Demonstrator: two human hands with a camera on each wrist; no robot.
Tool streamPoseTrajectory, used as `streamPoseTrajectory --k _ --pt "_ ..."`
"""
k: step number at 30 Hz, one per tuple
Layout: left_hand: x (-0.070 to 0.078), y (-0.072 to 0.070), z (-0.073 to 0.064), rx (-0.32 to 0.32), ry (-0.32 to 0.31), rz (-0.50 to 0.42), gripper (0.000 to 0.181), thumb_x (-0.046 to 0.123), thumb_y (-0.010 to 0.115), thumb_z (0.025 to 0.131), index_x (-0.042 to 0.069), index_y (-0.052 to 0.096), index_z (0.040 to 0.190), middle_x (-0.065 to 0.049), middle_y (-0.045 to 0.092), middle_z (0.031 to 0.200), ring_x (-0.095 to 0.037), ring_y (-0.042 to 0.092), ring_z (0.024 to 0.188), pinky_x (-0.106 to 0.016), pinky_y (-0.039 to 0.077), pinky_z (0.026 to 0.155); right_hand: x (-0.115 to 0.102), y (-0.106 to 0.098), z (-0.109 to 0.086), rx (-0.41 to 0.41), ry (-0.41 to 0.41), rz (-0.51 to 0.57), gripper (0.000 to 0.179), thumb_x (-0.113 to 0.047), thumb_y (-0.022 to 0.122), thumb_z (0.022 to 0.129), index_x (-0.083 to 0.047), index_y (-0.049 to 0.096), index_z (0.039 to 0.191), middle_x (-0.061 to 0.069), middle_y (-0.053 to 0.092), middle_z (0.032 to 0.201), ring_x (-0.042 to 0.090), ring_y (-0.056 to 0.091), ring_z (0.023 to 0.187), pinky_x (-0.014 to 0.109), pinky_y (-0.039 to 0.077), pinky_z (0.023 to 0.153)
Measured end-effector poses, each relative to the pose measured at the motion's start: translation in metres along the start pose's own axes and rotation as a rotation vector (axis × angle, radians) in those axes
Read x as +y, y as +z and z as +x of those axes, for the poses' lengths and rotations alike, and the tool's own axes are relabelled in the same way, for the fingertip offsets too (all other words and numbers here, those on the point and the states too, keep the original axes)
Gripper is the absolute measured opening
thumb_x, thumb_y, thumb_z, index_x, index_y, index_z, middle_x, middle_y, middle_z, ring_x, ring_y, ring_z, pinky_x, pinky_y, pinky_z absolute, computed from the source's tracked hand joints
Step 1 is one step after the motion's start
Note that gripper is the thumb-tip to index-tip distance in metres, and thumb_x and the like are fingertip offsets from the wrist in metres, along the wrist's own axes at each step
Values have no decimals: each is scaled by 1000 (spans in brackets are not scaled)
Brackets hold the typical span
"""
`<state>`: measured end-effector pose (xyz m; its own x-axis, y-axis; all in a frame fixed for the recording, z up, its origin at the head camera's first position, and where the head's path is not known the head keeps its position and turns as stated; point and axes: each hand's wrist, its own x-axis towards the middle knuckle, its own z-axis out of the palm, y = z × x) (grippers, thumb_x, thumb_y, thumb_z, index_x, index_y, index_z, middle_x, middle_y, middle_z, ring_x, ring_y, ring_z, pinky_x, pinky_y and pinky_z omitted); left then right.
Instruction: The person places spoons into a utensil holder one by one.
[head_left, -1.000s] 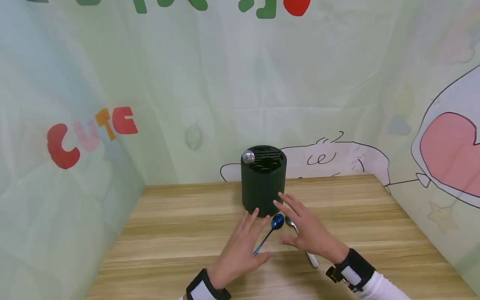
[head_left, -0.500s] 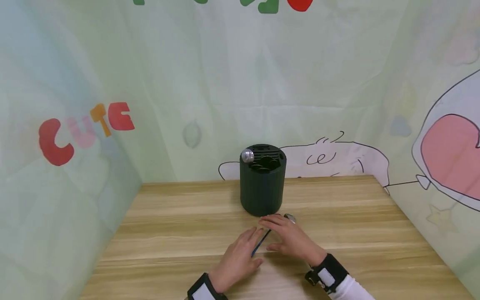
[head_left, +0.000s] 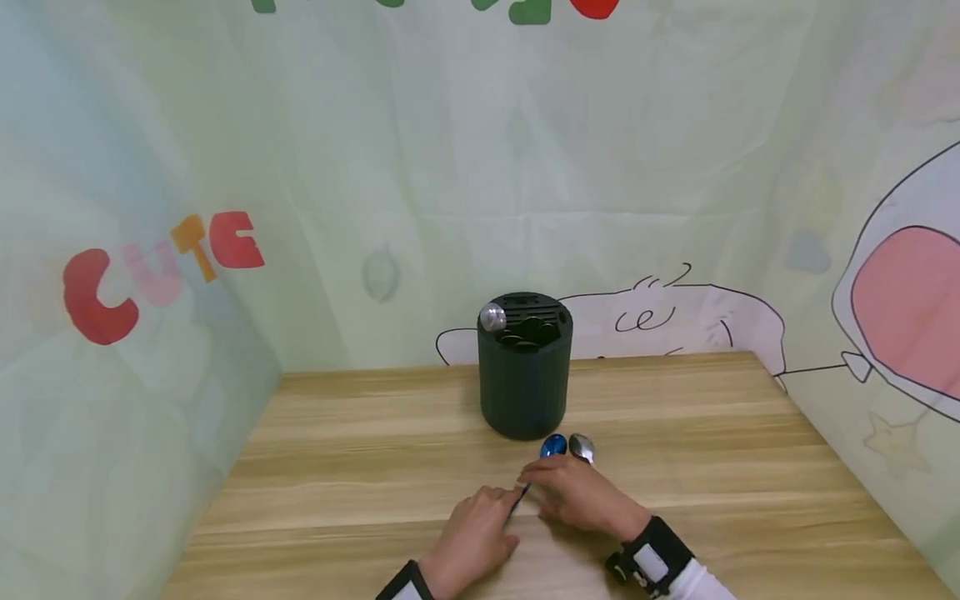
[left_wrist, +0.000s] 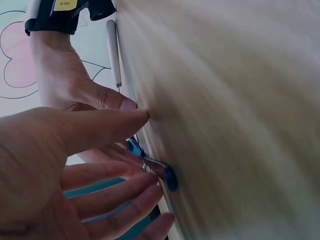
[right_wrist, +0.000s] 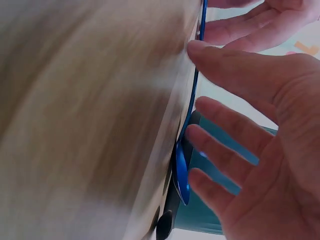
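A blue spoon (head_left: 553, 445) lies on the table, its thin handle running toward the person. My left hand (head_left: 471, 533) is low over the handle end, fingers reaching forward. Across the handle's middle, closer to the bowl, is my right hand (head_left: 588, 500). In the right wrist view, its thumb and fingers (right_wrist: 220, 155) stand apart, beside the blue spoon (right_wrist: 182, 172). A gap also shows between thumb and fingers (left_wrist: 122, 190) of the left hand in the left wrist view. A silver spoon (head_left: 581, 447) lies alongside, partly covered by the right hand; its pale handle (left_wrist: 114, 52) shows in the left wrist view.
A dark green cylindrical utensil holder (head_left: 522, 392) stands just behind the spoons. A rounded silver end (head_left: 492, 317) sticks up at its left rim. The wood-grain table (head_left: 337, 467) meets printed cloth walls (head_left: 337, 208) at the back and sides.
Both hands have come down closer to the table and the blue spoon. The right hand has moved left and toward the person, uncovering both spoon bowls compared with half a second ago.
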<state>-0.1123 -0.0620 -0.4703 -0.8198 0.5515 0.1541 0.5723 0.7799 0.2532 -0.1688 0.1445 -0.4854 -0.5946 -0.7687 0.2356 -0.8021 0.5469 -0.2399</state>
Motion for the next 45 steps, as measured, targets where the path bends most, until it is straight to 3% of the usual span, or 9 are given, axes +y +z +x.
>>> streamPoseTrajectory --k 5,9,13,23,28,37,45 --pt "0 -1 0 2 4 -16 36 13 73 72 7 62 106 1 58 86 -12 54 81 -30 49 60 -1 -1 -1 -4 1 -12 40 -20 75 75 -20 62 112 -6 58 114 12 50 108 36 44 91" --pt "-1 -2 1 21 15 -34 19 2 71 71 11 61 84 6 49 71 -7 49 67 -24 42 50 -1 0 -2 39 -7 -15 31 -14 73 75 -20 65 105 -8 60 106 10 52 101 33 46 87" --pt "-1 -4 2 46 42 -18 25 -4 67 70 15 52 68 9 40 61 -4 42 56 -22 35 45 0 1 -3 84 12 -11 27 -9 72 75 -20 67 99 -10 59 98 9 53 95 31 48 82" --pt "0 -4 2 -28 20 -29 22 0 66 72 17 54 66 9 41 60 -6 43 56 -24 36 46 4 2 -2 98 65 108 31 5 69 70 -20 68 88 -13 58 87 2 52 85 26 50 74" --pt "1 -6 0 -35 25 -42 22 -2 63 69 17 54 67 9 42 60 -6 43 57 -25 37 47 5 1 -2 55 102 177 26 2 71 73 -22 67 83 -15 56 83 0 51 81 25 49 71" --pt "-1 -3 -1 -37 17 -70 13 9 67 73 14 55 74 9 46 64 -5 43 57 -24 38 48 4 3 -2 43 59 111 23 -4 73 74 -24 66 85 -17 55 85 0 51 82 22 48 72" --pt "-2 -2 -2 -63 32 -72 17 11 67 77 17 53 69 12 44 63 -4 42 56 -22 37 48 2 2 -2 21 34 102 23 -9 73 74 -27 65 84 -19 56 85 -1 48 82 22 46 71"
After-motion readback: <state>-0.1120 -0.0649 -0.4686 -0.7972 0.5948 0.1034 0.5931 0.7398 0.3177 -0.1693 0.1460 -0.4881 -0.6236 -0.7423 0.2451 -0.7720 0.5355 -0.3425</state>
